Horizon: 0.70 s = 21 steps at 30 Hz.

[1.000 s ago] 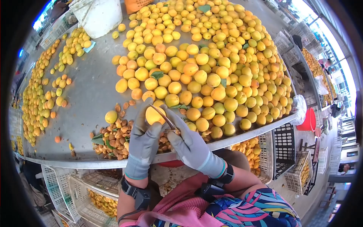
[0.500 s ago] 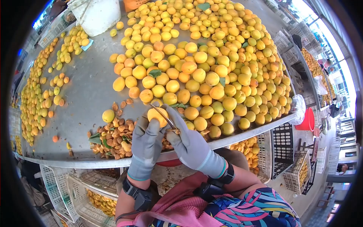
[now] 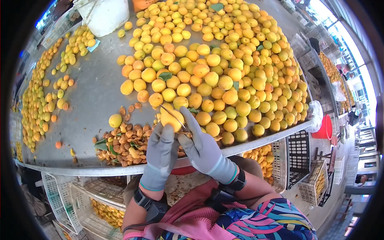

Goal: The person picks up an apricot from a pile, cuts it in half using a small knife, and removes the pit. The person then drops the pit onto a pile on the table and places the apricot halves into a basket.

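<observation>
My left hand (image 3: 161,154), in a grey glove with a teal cuff, grips a yellow apricot (image 3: 171,121) over the table's front edge. In my right hand (image 3: 202,150), gloved alike, is a small knife (image 3: 187,133); its thin blade lies across the apricot, and most of its handle is hidden by my fingers. Right behind and left of my left hand lies a heap of brown apricot stones (image 3: 126,148) with a few green leaves. Whole apricots (image 3: 230,97) cover the table just beyond my right hand.
The metal table (image 3: 92,104) carries another line of apricots (image 3: 34,108) on the left and a white bucket (image 3: 106,18) at the back. Crates (image 3: 106,212) of cut fruit stand below the front edge. A black crate (image 3: 299,154) and a red bucket (image 3: 323,127) are at right.
Both hands have shifted slightly right and toward me with the apricot and knife. The blade now lies farther along the apricot, and my right index finger is straighter.
</observation>
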Available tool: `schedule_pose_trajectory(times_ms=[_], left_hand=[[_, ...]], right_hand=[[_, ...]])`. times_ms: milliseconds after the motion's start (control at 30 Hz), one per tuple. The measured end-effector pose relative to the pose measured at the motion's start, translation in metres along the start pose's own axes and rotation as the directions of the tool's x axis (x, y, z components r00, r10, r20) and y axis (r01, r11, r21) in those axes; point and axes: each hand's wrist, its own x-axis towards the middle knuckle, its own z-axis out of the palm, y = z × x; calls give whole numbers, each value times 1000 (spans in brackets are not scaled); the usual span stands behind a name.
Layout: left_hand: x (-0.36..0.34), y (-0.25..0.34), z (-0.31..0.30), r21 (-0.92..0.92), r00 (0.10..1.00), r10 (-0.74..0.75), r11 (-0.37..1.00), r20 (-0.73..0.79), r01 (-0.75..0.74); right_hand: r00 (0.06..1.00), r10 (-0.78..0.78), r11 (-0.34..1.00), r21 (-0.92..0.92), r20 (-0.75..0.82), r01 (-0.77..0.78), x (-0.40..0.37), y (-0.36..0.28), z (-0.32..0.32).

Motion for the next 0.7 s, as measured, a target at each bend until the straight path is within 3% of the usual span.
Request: schedule_pose_trajectory(times_ms=[67,100,167,200,267,333,400,467,600,633,667,700], left_hand=[[3,5,0,-170,999,7,985,49,2],[2,6,-1,-171,999,6,985,44,2],[1,11,-2,69,996,87,994,23,-88],[0,15,-3,69,996,88,994,21,-90],[-1,23,-4,447,986,152,879,66,-166],[1,21,-6,417,988,142,896,56,-153],[2,15,-10,387,989,136,910,49,-145],[3,7,-14,94,999,-28,995,-31,31],[-4,20,-4,68,999,-44,997,25,42],[-5,25,-3,354,996,65,932,54,-80],[-6,28,-4,607,981,156,771,116,-194],[-6,28,-5,609,982,152,770,115,-190]], right_hand=[[1000,-4,999,-32,14,4,-1,0,-2],[999,-11,999,-44,44,13,-2,-2,-3],[997,-17,998,-54,75,21,-2,-5,-7],[992,13,997,-80,129,-3,-1,-6,-11],[983,49,994,-106,176,-30,2,-6,-14],[966,121,989,-114,230,-97,4,-5,-17],[977,91,992,-101,192,-73,1,1,-12],[987,58,995,-89,153,-45,1,2,-10],[987,9,993,-116,161,10,1,-4,-19],[979,13,991,-135,204,15,3,-5,-22],[979,14,991,-133,204,13,3,-4,-21],[976,12,988,-153,215,22,3,-1,-20]])
